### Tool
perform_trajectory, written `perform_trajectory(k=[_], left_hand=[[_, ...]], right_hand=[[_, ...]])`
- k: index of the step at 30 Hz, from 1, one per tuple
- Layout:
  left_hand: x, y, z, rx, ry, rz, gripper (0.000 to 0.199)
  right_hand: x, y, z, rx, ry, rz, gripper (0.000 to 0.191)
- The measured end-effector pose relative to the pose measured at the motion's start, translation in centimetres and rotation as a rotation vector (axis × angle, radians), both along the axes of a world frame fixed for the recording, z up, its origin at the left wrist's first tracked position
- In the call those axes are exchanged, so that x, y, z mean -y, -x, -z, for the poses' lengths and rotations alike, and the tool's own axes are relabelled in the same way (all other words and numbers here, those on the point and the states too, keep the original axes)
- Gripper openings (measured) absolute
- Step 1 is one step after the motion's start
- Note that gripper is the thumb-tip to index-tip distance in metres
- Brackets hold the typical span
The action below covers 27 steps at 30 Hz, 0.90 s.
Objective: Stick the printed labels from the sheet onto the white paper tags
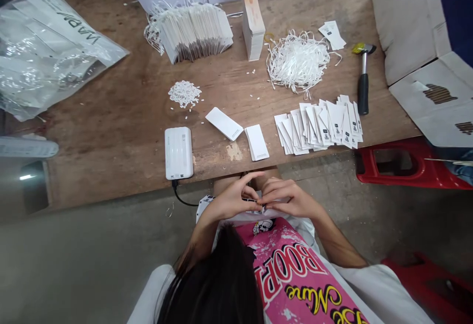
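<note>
Above my lap, just off the table's near edge, my left hand (pixel 236 197) and my right hand (pixel 290 198) meet at the fingertips. Both are closed in a pinch on something small that I cannot make out, as the fingers hide most of it. On the table in front of them lie a small stack of white tags (pixel 257 143) and a few more white tags (pixel 223 123), slightly fanned. A white power bank (pixel 179 152) with a black cable stands left of these. To the right, many printed tags (pixel 321 124) overlap in a spread row.
Farther back are strung tags (pixel 195 31) in a row, an upright card stack (pixel 253 26), a heap of white strings (pixel 297 60) and small white pieces (pixel 184 93). A hammer (pixel 363 80) and cardboard box (pixel 417 43) are right, a plastic bag (pixel 51 48) left. Red stools (pixel 417 164) flank the right.
</note>
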<state>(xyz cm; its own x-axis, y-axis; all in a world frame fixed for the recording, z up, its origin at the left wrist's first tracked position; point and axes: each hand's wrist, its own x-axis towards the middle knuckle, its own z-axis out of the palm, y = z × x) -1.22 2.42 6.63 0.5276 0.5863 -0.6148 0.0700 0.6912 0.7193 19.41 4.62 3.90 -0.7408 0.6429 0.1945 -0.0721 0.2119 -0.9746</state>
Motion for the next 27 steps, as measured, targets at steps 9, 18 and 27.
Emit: perform_trajectory(k=[9,18,27], left_hand=[[0.6,0.5,1.4,-0.003,0.002,-0.048,0.088],[0.2,-2.4,0.2,-0.777,-0.48,0.26,0.086],[-0.1,-3.7,0.8,-0.95,-0.497,0.401,0.085]], right_hand=[[-0.9,0.0,-1.9,0.001,-0.295,0.032,0.014],[-10.2,0.6,-2.5,0.497,-0.281,0.107,0.008],[-10.9,2.3,0.8,0.519,-0.273,0.043,0.015]])
